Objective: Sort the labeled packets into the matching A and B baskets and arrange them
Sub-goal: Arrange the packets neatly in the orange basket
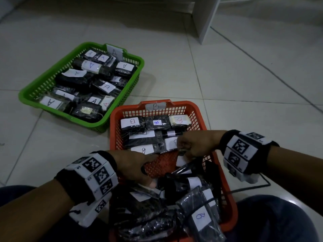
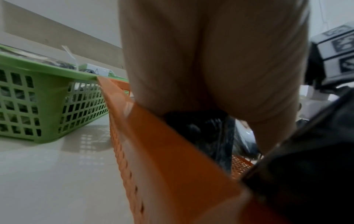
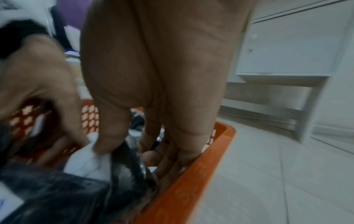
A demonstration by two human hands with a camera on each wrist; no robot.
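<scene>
I read "A" on the green basket's [image 1: 132,64] tag and packets; beside it, "B" marked the orange basket [image 1: 198,116] and its packets.

Pale tiled floor [image 1: 236,75], glossy, dark grout lines crossing on the diagonal. Green basket [image 1: 35,88] sits directly on it, far left, marked A, filled with dark packets. Orange basket [image 1: 197,110] sits on it nearer the person, marked B; its far-left corner is just beside the green one's near corner. White cabinet base [image 1: 204,23] stands far right. Thin dark cable [image 1: 262,182] lies right of the orange basket.
</scene>
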